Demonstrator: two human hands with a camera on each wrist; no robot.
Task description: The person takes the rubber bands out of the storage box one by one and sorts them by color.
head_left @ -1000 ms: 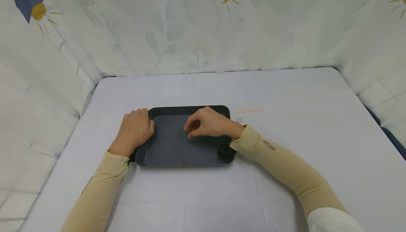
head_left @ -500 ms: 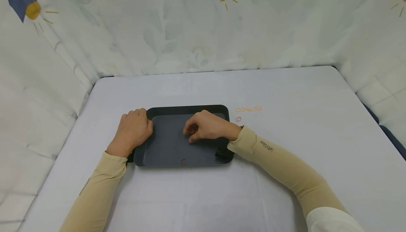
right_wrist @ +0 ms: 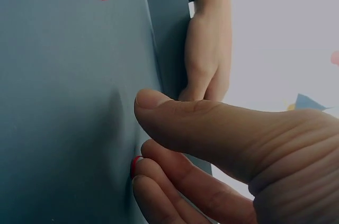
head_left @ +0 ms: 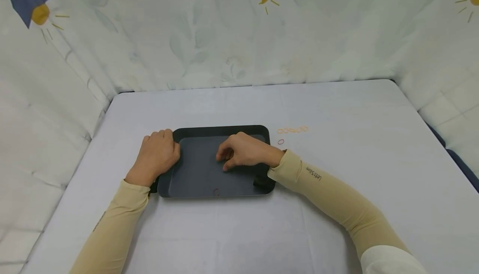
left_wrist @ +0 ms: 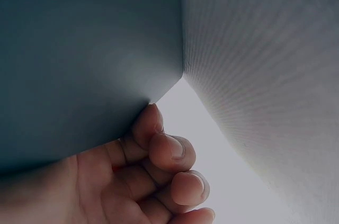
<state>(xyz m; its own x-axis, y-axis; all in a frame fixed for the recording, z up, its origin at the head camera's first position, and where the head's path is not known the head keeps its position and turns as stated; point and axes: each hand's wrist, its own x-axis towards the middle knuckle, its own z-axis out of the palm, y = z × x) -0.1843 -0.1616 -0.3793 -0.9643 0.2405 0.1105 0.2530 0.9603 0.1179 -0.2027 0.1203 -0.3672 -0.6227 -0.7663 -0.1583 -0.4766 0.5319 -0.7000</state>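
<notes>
A dark grey baking tray (head_left: 198, 170) lies on the white-covered table. At its left side my left hand (head_left: 155, 157) grips the edge, and in the left wrist view the curled fingers (left_wrist: 172, 152) sit at a dark corner of the tray. Over the middle of the tray is my right hand (head_left: 243, 150), thumb spread apart from its bent fingers. In the right wrist view a red rubber band (right_wrist: 133, 167) shows right at those fingertips, partly hidden behind them. Another red rubber band (head_left: 216, 192) lies in the tray near its front rim.
To the right of the tray, several orange rubber bands (head_left: 292, 130) lie in a row on the table, with a red rubber band (head_left: 281, 141) in front of them. A white patterned curtain (head_left: 232, 37) hangs behind the table's far edge.
My right hand has come down slightly toward the front of the tray, and its thumb has moved away from the fingers. My left hand stays at the tray's edge.
</notes>
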